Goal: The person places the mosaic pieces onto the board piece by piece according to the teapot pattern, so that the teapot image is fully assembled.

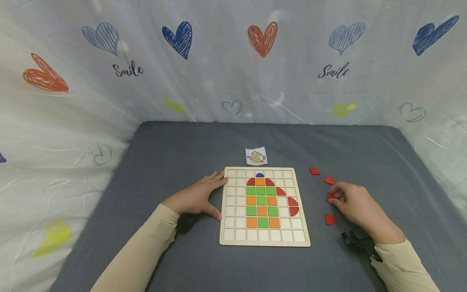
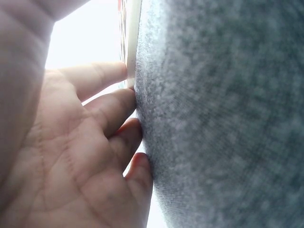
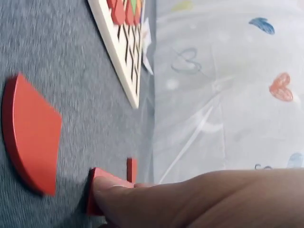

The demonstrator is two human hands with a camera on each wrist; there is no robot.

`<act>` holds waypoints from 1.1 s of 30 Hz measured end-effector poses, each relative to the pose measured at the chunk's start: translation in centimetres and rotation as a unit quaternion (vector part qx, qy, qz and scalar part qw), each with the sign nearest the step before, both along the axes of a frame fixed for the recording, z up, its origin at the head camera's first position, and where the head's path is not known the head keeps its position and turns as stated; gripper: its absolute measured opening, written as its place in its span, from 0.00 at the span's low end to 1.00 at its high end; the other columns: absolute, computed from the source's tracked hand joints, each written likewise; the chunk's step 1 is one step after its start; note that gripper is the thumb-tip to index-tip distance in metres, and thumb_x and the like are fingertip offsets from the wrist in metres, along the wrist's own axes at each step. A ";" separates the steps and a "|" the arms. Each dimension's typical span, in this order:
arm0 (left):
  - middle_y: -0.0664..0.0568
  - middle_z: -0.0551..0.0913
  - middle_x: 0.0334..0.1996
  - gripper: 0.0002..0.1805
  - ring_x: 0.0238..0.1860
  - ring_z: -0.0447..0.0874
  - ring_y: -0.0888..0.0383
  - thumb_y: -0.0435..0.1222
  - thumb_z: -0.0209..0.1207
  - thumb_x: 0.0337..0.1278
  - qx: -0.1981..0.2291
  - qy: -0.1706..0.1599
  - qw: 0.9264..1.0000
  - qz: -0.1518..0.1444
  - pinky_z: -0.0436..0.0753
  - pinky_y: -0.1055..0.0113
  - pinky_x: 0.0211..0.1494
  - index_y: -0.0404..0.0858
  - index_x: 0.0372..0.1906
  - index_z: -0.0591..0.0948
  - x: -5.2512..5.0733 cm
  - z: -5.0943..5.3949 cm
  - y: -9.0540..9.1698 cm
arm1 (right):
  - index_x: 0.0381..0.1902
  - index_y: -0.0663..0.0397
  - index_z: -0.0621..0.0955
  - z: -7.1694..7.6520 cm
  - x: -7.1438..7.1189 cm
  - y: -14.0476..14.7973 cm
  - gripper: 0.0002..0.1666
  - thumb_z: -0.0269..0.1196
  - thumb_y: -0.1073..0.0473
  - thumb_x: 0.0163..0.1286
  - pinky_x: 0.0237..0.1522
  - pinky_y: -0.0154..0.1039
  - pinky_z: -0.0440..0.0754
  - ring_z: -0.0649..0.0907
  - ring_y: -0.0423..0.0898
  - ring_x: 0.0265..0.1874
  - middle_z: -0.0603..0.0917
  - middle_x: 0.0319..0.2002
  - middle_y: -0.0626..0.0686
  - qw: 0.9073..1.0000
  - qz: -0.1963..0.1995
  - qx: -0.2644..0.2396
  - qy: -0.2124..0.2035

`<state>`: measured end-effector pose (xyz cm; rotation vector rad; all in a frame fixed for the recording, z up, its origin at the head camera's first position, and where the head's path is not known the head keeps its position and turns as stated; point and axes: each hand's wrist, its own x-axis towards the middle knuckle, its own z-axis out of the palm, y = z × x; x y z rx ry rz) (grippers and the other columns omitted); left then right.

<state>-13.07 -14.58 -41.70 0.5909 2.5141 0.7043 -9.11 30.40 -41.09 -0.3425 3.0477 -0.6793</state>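
Observation:
A square wooden grid board point(image 1: 233, 240) lies on the table with green, orange, red and blue pieces set in its cells. Along the board's left edge rests my left hand point(image 1: 198, 196), its fingers spread and fairly straight; in the left wrist view the fingertips point(image 2: 124, 102) meet the board's side and the cloth. To the right of the board, my right hand point(image 1: 355, 205) pinches a red quarter-circle piece point(image 1: 330, 196) at the table surface. The right wrist view has the thumb point(image 3: 114, 187) over that piece, hiding much of it.
Other red quarter-circle pieces lie near the right hand: one nearer point(image 1: 330, 219), two farther off point(image 1: 315, 170). Behind the board sits a small pattern card point(image 1: 256, 156). A grey cloth point(image 1: 189, 142) covers the table, and a white curtain point(image 1: 211, 81) with printed hearts hangs behind.

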 end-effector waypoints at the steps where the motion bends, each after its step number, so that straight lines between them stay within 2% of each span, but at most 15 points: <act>1: 0.52 0.46 0.86 0.67 0.86 0.36 0.47 0.49 0.85 0.37 0.000 0.000 1.000 0.000 0.49 0.43 0.85 0.44 0.85 0.59 0.0 0.0 0.0 | 0.37 0.56 0.85 0.0 0.1 -0.3 0.08 0.75 0.66 0.63 0.30 0.40 0.77 0.80 0.41 0.27 0.84 0.28 0.45 1.000 0.003 -0.002 -0.002; 6: 0.52 0.46 0.86 0.67 0.86 0.37 0.47 0.49 0.85 0.38 0.000 0.000 1.000 -0.003 0.49 0.42 0.85 0.44 0.85 0.59 0.0 0.1 0.0 | 0.38 0.55 0.86 0.2 0.4 -1.7 0.06 0.74 0.65 0.65 0.29 0.37 0.77 0.77 0.39 0.26 0.82 0.27 0.43 1.000 0.016 -0.010 -0.002; 14: 0.52 0.47 0.86 0.67 0.86 0.37 0.47 0.49 0.85 0.37 -0.005 0.002 1.000 -0.003 0.49 0.43 0.85 0.44 0.85 0.59 0.0 0.0 0.2 | 0.36 0.43 0.86 0.9 1.7 -4.5 0.08 0.74 0.63 0.66 0.28 0.35 0.76 0.76 0.35 0.27 0.80 0.26 0.38 0.999 0.031 -0.021 0.034; 18: 0.53 0.47 0.86 0.68 0.86 0.38 0.48 0.50 0.85 0.37 -0.007 0.004 1.000 -0.004 0.49 0.43 0.85 0.44 0.85 0.59 -0.1 -0.1 0.1 | 0.36 0.39 0.86 1.0 2.5 -5.8 0.13 0.76 0.65 0.62 0.27 0.33 0.74 0.75 0.33 0.28 0.78 0.28 0.34 0.994 0.071 -0.038 0.073; 23: 0.53 0.47 0.86 0.68 0.86 0.37 0.48 0.50 0.85 0.37 -0.005 0.004 1.000 -0.007 0.49 0.44 0.85 0.44 0.85 0.58 -0.1 -0.2 0.0 | 0.36 0.39 0.86 0.6 3.2 -7.3 0.18 0.78 0.69 0.57 0.27 0.29 0.74 0.74 0.32 0.27 0.77 0.30 0.31 0.980 0.152 -0.063 0.114; 26: 0.53 0.46 0.86 0.68 0.86 0.37 0.48 0.50 0.85 0.38 -0.005 0.005 1.000 -0.009 0.49 0.44 0.85 0.44 0.85 0.58 -0.2 -0.3 -0.1 | 0.36 0.40 0.86 0.3 3.5 -8.0 0.17 0.79 0.68 0.57 0.27 0.28 0.74 0.75 0.32 0.27 0.77 0.30 0.31 0.975 0.181 -0.058 0.113; 33: 0.53 0.47 0.86 0.68 0.86 0.38 0.48 0.50 0.85 0.37 -0.003 0.008 1.000 -0.010 0.49 0.44 0.85 0.44 0.85 0.58 -0.2 -0.4 -0.1 | 0.35 0.40 0.87 0.0 4.0 -8.8 0.13 0.78 0.64 0.59 0.28 0.29 0.75 0.72 0.30 0.27 0.78 0.29 0.33 0.976 0.202 -0.028 0.076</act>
